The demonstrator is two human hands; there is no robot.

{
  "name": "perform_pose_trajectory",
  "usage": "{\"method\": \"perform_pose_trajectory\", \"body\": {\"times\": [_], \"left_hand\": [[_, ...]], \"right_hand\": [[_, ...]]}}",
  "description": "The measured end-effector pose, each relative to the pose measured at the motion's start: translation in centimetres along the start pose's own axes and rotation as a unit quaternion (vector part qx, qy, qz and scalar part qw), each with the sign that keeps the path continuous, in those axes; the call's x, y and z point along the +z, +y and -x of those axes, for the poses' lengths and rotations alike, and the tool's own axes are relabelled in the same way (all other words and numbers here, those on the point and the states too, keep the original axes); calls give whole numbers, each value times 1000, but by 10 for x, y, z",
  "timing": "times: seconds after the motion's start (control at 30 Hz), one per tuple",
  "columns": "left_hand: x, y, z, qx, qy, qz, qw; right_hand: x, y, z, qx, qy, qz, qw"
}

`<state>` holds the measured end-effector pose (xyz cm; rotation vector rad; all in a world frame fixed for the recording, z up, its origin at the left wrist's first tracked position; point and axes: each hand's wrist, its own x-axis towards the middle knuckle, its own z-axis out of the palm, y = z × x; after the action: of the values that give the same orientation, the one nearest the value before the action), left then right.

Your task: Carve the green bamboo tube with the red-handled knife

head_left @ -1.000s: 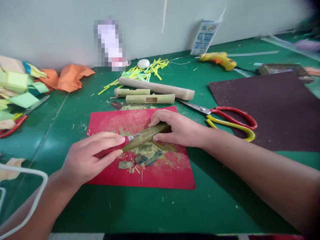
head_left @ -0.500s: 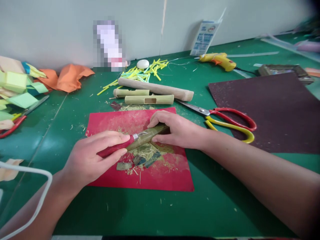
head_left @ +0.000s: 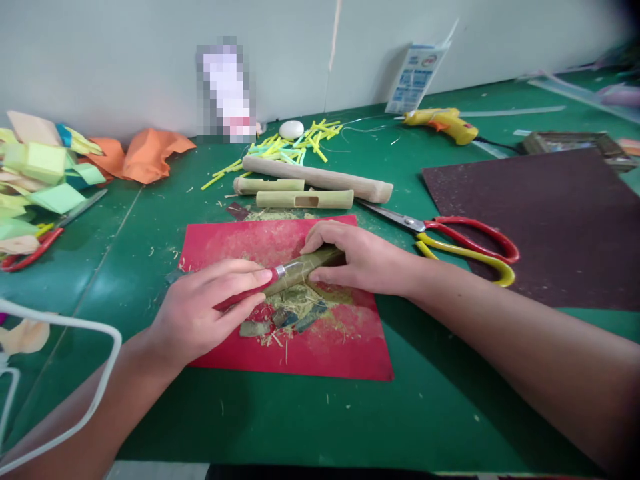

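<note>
My left hand (head_left: 205, 313) is closed round a red-handled craft knife (head_left: 250, 290), its blade laid along a green bamboo stick (head_left: 305, 267). My right hand (head_left: 357, 257) is closed on the stick's right end and presses it onto a red cutting mat (head_left: 345, 347). Green peelings and shavings (head_left: 287, 313) lie on the mat under the stick.
Beyond the mat lie two short bamboo pieces (head_left: 305, 199) and a longer pale one (head_left: 320, 177), then coloured strips (head_left: 295, 143). Red and yellow scissors (head_left: 460, 243), a dark sheet (head_left: 545, 220) and a yellow glue gun (head_left: 440, 123) are right. Folded papers (head_left: 45, 180) are left.
My left hand has slid the knife rightward along the bamboo stick, closer to my right hand. The right hand has stayed put.
</note>
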<state>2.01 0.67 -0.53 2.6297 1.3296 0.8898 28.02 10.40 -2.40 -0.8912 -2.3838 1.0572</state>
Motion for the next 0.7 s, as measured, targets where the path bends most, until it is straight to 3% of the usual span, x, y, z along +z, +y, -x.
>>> {"method": "perform_pose_trajectory", "body": {"times": [0.13, 0.37, 0.5, 0.7], "left_hand": [[2, 1, -2, -35, 3, 17, 999], [5, 5, -10, -19, -11, 11, 1000], [-2, 2, -8, -53, -44, 7, 998], [-17, -4, 2, -77, -50, -32, 995]], "right_hand": [[0, 0, 1, 1, 1, -4, 1000], [0, -1, 1, 9, -2, -12, 1000], [-1, -2, 1, 6, -4, -10, 1000], [-1, -3, 2, -1, 0, -12, 1000]]}}
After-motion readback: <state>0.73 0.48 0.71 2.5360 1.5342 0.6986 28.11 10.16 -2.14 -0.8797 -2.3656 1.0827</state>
